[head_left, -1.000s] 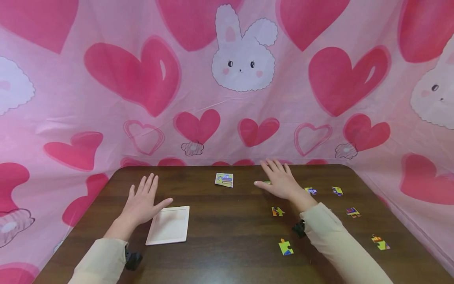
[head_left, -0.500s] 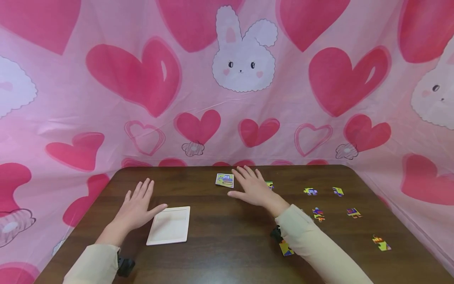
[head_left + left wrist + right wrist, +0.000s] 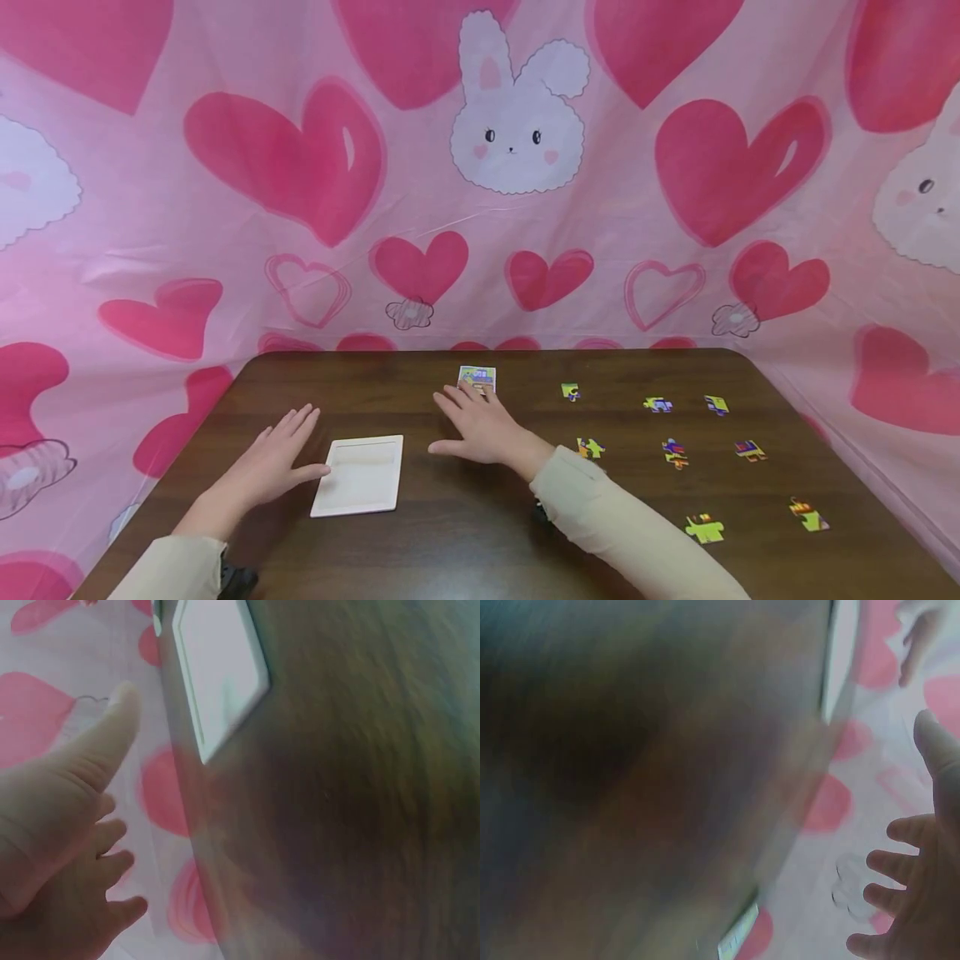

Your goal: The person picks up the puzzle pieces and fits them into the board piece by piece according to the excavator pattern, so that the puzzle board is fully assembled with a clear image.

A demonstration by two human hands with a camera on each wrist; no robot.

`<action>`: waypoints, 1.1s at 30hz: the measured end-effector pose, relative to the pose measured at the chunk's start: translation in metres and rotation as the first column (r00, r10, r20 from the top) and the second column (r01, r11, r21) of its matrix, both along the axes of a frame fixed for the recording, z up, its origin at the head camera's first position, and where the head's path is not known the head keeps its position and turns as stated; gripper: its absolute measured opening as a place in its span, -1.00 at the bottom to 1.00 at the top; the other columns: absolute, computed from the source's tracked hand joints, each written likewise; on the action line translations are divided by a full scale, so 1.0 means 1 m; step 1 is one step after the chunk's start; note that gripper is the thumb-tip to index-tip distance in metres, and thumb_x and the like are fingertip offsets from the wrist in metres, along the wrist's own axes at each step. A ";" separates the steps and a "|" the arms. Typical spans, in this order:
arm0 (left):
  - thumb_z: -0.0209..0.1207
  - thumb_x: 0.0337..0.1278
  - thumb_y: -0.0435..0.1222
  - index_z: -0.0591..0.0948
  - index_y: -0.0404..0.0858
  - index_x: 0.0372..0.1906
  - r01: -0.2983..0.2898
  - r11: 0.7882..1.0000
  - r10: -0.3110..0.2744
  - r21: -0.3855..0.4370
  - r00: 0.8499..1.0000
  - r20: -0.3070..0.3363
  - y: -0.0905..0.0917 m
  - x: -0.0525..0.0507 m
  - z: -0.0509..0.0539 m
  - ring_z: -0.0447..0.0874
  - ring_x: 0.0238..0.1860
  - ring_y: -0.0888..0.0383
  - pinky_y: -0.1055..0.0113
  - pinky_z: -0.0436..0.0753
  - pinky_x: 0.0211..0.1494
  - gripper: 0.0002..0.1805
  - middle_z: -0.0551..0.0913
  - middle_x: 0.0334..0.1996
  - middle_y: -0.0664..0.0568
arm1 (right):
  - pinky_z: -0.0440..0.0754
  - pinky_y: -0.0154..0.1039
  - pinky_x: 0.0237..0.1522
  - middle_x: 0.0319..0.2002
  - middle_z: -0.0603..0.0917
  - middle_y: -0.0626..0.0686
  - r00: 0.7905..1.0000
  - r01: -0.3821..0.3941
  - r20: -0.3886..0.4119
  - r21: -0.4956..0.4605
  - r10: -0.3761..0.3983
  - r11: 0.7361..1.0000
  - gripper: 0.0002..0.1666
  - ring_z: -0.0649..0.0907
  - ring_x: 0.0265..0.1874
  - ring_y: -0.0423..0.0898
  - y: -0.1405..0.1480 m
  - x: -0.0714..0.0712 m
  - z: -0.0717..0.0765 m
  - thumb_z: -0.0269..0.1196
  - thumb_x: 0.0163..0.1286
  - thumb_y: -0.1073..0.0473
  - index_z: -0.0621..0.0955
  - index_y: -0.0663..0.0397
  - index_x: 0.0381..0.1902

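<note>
My left hand (image 3: 266,471) is held above the table with its fingers spread and holds nothing. Its thumb reaches over the left edge of a white square tray (image 3: 363,492), which has a raised rim and looks bare inside. In the left wrist view the tray (image 3: 221,675) appears beyond the thumb. My right hand (image 3: 487,429), also empty with fingers extended, is over the middle of the table. Its fingertips cover the lower part of a small picture card (image 3: 477,372) near the far edge. Several colourful jigsaw pieces lie apart on the right, among them a yellow-green piece (image 3: 705,529).
The dark wooden table (image 3: 420,554) meets a pink heart-and-bunny cloth (image 3: 517,217) along its back and sides. More jigsaw pieces lie behind my right forearm, such as one far piece (image 3: 571,392) and one orange-green piece (image 3: 591,447) partly beside the sleeve.
My right hand has swept left and nearer, from the jigsaw pieces to in front of the picture card. My left hand has drawn back slightly to the left. Pieces formerly behind the right arm now show.
</note>
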State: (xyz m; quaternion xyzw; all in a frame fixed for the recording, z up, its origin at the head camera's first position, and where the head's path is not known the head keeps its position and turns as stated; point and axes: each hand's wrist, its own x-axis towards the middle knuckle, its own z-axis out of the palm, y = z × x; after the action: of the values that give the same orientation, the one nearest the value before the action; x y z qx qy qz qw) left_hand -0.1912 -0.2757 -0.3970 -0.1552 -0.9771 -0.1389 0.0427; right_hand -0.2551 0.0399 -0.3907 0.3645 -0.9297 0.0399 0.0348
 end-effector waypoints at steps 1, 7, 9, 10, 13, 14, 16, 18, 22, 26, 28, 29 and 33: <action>0.32 -0.14 0.04 0.24 -0.54 0.26 0.008 1.000 -0.008 0.009 1.000 0.015 -0.002 0.002 -0.001 0.06 0.25 -0.39 -0.32 0.07 0.16 -0.03 0.19 0.25 -0.43 | 0.03 0.17 0.26 0.34 0.24 0.06 1.000 -0.011 0.004 0.009 0.011 1.000 -0.04 0.11 0.34 0.06 -0.004 0.001 -0.003 -0.04 0.20 -0.47 0.22 -0.02 0.39; 0.33 -0.19 0.06 0.28 -0.53 0.24 0.056 0.998 -0.061 0.038 0.988 0.142 -0.008 0.006 -0.009 0.06 0.25 -0.39 -0.33 0.09 0.14 -0.02 0.22 0.25 -0.40 | 0.08 0.17 0.24 0.33 0.26 0.02 0.998 -0.052 0.025 0.075 0.050 0.996 -0.05 0.16 0.33 0.04 -0.028 0.011 -0.020 -0.04 0.20 -0.48 0.24 -0.04 0.38; 0.32 -0.19 0.08 0.28 -0.52 0.24 0.067 0.997 -0.074 0.048 0.982 0.175 -0.008 0.007 -0.010 0.05 0.26 -0.39 -0.33 0.09 0.15 -0.01 0.23 0.25 -0.39 | 0.10 0.15 0.24 0.32 0.27 0.01 0.998 -0.061 0.028 0.092 0.058 0.994 -0.06 0.16 0.32 0.02 -0.034 0.015 -0.024 -0.03 0.19 -0.48 0.25 -0.04 0.37; 0.33 -0.20 0.08 0.28 -0.52 0.24 0.071 0.996 -0.080 0.053 0.979 0.188 -0.008 0.007 -0.010 0.06 0.26 -0.39 -0.32 0.09 0.15 -0.01 0.23 0.25 -0.40 | 0.11 0.14 0.23 0.32 0.28 0.00 0.998 -0.065 0.028 0.098 0.063 0.993 -0.06 0.17 0.32 0.02 -0.038 0.017 -0.025 -0.03 0.19 -0.48 0.26 -0.04 0.36; 0.33 -0.20 0.07 0.28 -0.53 0.24 0.079 0.994 -0.093 0.071 0.970 0.224 -0.007 0.008 -0.010 0.06 0.25 -0.39 -0.30 0.09 0.17 -0.01 0.23 0.24 -0.41 | 0.13 0.12 0.23 0.31 0.29 -0.02 0.997 -0.081 0.027 0.118 0.079 0.990 -0.06 0.18 0.31 0.00 -0.046 0.022 -0.026 -0.02 0.19 -0.48 0.27 -0.05 0.36; 0.33 -0.20 0.06 0.28 -0.53 0.24 0.082 0.994 -0.097 0.075 0.968 0.233 -0.007 0.009 -0.011 0.06 0.25 -0.40 -0.30 0.09 0.17 -0.01 0.23 0.24 -0.41 | 0.14 0.12 0.23 0.31 0.29 -0.03 0.996 -0.086 0.025 0.125 0.083 0.988 -0.06 0.18 0.31 0.00 -0.048 0.023 -0.027 -0.02 0.18 -0.48 0.27 -0.05 0.36; 0.34 -0.19 0.05 0.27 -0.52 0.25 0.080 0.993 -0.099 0.083 0.962 0.256 -0.008 0.009 -0.011 0.06 0.25 -0.39 -0.28 0.09 0.18 -0.02 0.23 0.24 -0.41 | 0.15 0.11 0.23 0.30 0.30 -0.04 0.996 -0.092 0.021 0.136 0.090 0.986 -0.07 0.19 0.31 -0.01 -0.052 0.026 -0.028 -0.01 0.17 -0.49 0.29 -0.05 0.35; 0.34 -0.19 0.04 0.28 -0.51 0.25 0.081 0.993 -0.101 0.083 0.956 0.274 -0.008 0.009 -0.012 0.05 0.26 -0.39 -0.28 0.09 0.19 -0.03 0.24 0.24 -0.40 | 0.16 0.09 0.23 0.30 0.30 -0.06 0.995 -0.097 0.022 0.143 0.095 0.985 -0.07 0.19 0.31 -0.02 -0.054 0.028 -0.029 0.00 0.16 -0.49 0.31 -0.06 0.33; 0.34 -0.18 0.02 0.31 -0.48 0.25 0.072 0.993 -0.096 0.090 0.946 0.309 -0.008 0.008 -0.014 0.05 0.26 -0.39 -0.28 0.07 0.19 -0.07 0.27 0.22 -0.38 | 0.18 0.08 0.22 0.28 0.32 -0.08 0.995 -0.101 0.025 0.150 0.099 0.984 -0.08 0.21 0.30 -0.03 -0.058 0.030 -0.030 0.03 0.15 -0.48 0.34 -0.06 0.31; 0.35 -0.19 0.00 0.34 -0.45 0.24 0.046 0.994 -0.078 0.102 0.937 0.340 -0.007 0.008 -0.015 0.05 0.27 -0.37 -0.27 0.05 0.21 -0.10 0.30 0.22 -0.36 | 0.19 0.08 0.21 0.26 0.34 -0.09 0.995 -0.100 0.030 0.161 0.097 0.982 -0.12 0.23 0.28 -0.03 -0.059 0.030 -0.029 0.07 0.15 -0.45 0.37 -0.06 0.28; 0.35 -0.20 0.00 0.34 -0.43 0.24 0.036 0.994 -0.070 0.103 0.935 0.348 -0.006 0.008 -0.015 0.04 0.28 -0.36 -0.27 0.05 0.21 -0.10 0.30 0.23 -0.34 | 0.20 0.08 0.21 0.26 0.34 -0.09 0.995 -0.099 0.032 0.166 0.095 0.981 -0.15 0.24 0.28 -0.04 -0.059 0.030 -0.029 0.08 0.15 -0.44 0.38 -0.07 0.26; 0.35 -0.20 0.00 0.34 -0.43 0.24 0.035 0.994 -0.068 0.101 0.935 0.348 -0.006 0.008 -0.015 0.05 0.28 -0.36 -0.27 0.05 0.21 -0.10 0.30 0.23 -0.34 | 0.21 0.08 0.20 0.25 0.35 -0.09 0.995 -0.098 0.032 0.167 0.094 0.981 -0.16 0.24 0.27 -0.04 -0.059 0.030 -0.028 0.09 0.15 -0.43 0.40 -0.07 0.24; 0.34 -0.16 -0.02 0.34 -0.43 0.25 0.044 0.995 -0.074 0.094 0.934 0.348 -0.006 0.008 -0.015 0.05 0.28 -0.34 -0.25 0.05 0.22 -0.12 0.29 0.24 -0.32 | 0.23 0.07 0.19 0.24 0.35 -0.10 0.995 -0.098 0.029 0.166 0.095 0.981 -0.20 0.26 0.27 -0.04 -0.059 0.031 -0.028 0.10 0.16 -0.42 0.42 -0.07 0.21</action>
State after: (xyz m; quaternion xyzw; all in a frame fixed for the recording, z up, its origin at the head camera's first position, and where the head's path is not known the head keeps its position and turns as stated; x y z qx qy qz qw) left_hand -0.1828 -0.2818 -0.4121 -0.1552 -0.9572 -0.2068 -0.1301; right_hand -0.2241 -0.0192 -0.4187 0.4102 -0.9114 -0.0330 -0.0077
